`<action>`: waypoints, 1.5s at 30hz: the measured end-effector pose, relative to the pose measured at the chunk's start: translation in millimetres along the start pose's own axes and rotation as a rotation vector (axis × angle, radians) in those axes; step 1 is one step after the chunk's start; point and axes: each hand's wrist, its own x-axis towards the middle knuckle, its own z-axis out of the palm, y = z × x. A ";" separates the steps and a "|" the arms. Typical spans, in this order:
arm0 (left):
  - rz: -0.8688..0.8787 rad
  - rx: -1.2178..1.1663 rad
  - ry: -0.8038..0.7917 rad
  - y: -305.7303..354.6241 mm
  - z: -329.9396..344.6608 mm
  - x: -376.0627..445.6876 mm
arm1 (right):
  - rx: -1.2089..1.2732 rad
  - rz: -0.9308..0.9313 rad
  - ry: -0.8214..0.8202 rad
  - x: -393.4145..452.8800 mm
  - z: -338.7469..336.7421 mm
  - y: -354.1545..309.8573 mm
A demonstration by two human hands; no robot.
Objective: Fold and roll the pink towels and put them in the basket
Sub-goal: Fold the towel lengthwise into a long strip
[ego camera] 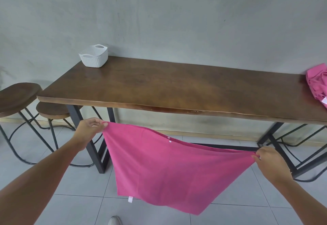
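A pink towel (168, 168) hangs spread out in the air in front of the table, below its front edge. My left hand (90, 129) pinches its upper left corner. My right hand (269, 161) pinches its upper right corner. A small white tag hangs from the towel's lower edge and two white snaps show near its top edge. A white woven basket (93, 56) stands at the table's far left corner; nothing shows above its rim. More pink towels (317, 86) lie crumpled at the table's right end, cut off by the frame edge.
The long brown wooden table (177, 86) on black metal legs stands against a grey wall. Two round wooden stools (17, 97) stand at its left end, and more stool frames show under its right end. The floor is grey tile.
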 end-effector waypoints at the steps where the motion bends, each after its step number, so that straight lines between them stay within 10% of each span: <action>1: 0.003 -0.004 -0.006 1.0 0.2 0.1 | -0.003 0.004 -0.001 0.4 -0.9 -0.3; 24: -0.021 0.175 0.035 23.6 0.6 19.4 | -0.088 0.042 -0.033 16.3 -19.4 -13.6; 45: 0.068 0.443 0.256 27.2 -14.4 127.8 | 0.636 0.364 0.110 139.0 1.5 -89.7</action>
